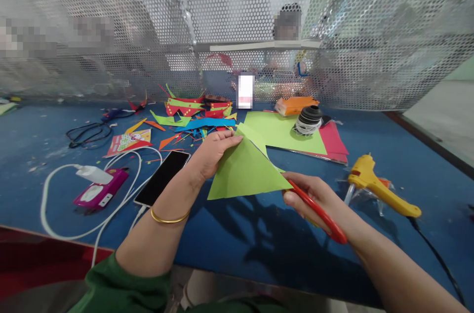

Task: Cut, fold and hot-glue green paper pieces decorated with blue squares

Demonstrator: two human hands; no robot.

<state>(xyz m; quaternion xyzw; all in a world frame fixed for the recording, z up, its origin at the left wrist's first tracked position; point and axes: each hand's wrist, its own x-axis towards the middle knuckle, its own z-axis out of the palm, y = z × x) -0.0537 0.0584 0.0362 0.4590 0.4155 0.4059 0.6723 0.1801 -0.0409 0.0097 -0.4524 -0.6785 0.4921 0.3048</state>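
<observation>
My left hand (218, 150) is pinching a sheet of lime-green paper (248, 172) between thumb and fingers. The paper — smooth, thin, matte — is curving into a tent-like shape, hanging in front of me above the middle of the table. My right hand (313, 189) is curling its fingers around red-handled scissors (320, 214), glossy and rounded, at the paper's lower right corner; the paper is hiding the blades, so I am unable to tell how they are standing. A smooth gold bangle (170, 220) is circling my left wrist.

The blue table (207, 249) is showing pale scuffs. Left of my hands, a flat black phone (163, 177) is lying near a purple power strip (103, 189) and looping white cable. Beyond, jagged paper scraps are scattering colour; to the right, a yellow glue gun (385, 189) is resting. A perforated metal screen (237, 12) is rising behind — people are showing dimly through its round holes.
</observation>
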